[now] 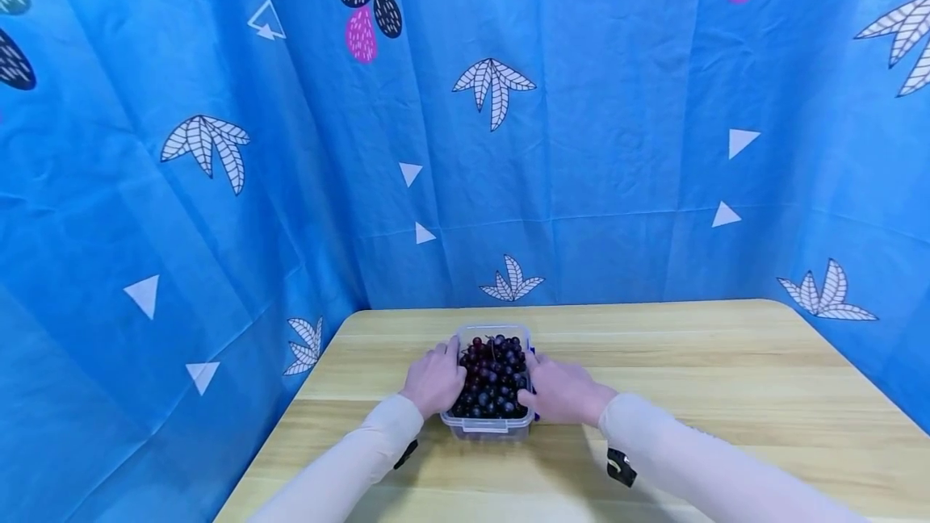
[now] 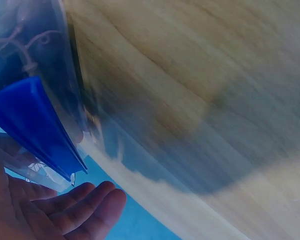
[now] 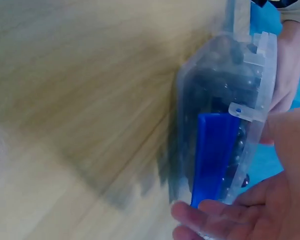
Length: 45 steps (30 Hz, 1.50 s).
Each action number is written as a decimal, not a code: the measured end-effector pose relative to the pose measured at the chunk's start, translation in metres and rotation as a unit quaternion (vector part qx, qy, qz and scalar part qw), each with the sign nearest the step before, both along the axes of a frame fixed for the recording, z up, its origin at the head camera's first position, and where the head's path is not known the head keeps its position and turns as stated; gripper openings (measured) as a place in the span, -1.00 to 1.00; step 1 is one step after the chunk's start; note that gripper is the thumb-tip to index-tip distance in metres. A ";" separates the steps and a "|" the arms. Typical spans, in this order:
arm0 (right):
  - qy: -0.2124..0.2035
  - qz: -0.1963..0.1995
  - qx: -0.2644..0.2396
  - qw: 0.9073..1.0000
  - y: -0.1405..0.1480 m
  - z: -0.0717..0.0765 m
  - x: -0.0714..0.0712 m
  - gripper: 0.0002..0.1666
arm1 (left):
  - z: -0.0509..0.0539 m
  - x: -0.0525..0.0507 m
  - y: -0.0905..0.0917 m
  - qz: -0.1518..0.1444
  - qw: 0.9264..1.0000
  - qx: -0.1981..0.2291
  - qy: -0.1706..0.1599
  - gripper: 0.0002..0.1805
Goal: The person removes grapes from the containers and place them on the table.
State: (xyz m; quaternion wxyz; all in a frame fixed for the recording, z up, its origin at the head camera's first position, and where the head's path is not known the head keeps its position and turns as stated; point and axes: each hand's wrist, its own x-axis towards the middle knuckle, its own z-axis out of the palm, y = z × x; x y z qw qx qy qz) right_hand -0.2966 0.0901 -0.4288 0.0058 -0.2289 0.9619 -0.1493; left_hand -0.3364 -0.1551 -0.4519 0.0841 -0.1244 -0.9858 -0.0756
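A clear plastic container full of dark grapes stands on the table, its top uncovered. My left hand grips its left side, with the thumb over the rim by the grapes. In the left wrist view its fingers lie outside the wall, near a blue latch that hangs down. On the opposite side my right hand holds the rim, thumb inward. The right wrist view shows another blue latch on that wall, and the right fingers at its end.
The container sits on a light wooden table, left of the table's middle. A blue patterned curtain hangs behind the table and along both sides. Each sleeve carries a black strap near the wrist, such as the right strap.
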 end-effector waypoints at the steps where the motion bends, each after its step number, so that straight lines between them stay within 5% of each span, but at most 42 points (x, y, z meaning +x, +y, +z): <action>1: 0.011 0.001 0.009 1.000 0.000 0.002 0.000 -0.12 | 0.000 0.000 0.000 0.000 1.000 0.001 0.000 -0.32; 8: 0.147 0.039 0.043 0.987 -0.005 0.011 -0.009 -0.38 | -0.003 -0.002 -0.001 0.007 1.000 0.007 -0.003 -0.33; 12: 0.165 0.074 0.039 0.983 -0.011 0.022 -0.012 -0.55 | -0.004 -0.002 0.000 0.011 1.000 0.008 -0.004 -0.34; 24: 0.088 0.202 0.097 0.971 -0.035 0.050 -0.015 -0.60 | 0.000 0.001 0.003 0.018 1.000 0.010 -0.008 -0.34; 31: -0.010 0.230 0.112 0.967 -0.050 0.059 -0.021 -0.56 | -0.002 0.001 0.003 0.027 0.999 0.011 -0.015 -0.34; 45: -0.108 0.234 0.142 0.956 -0.071 0.063 -0.031 -0.57 | -0.001 0.001 0.002 0.022 1.000 0.010 -0.012 -0.34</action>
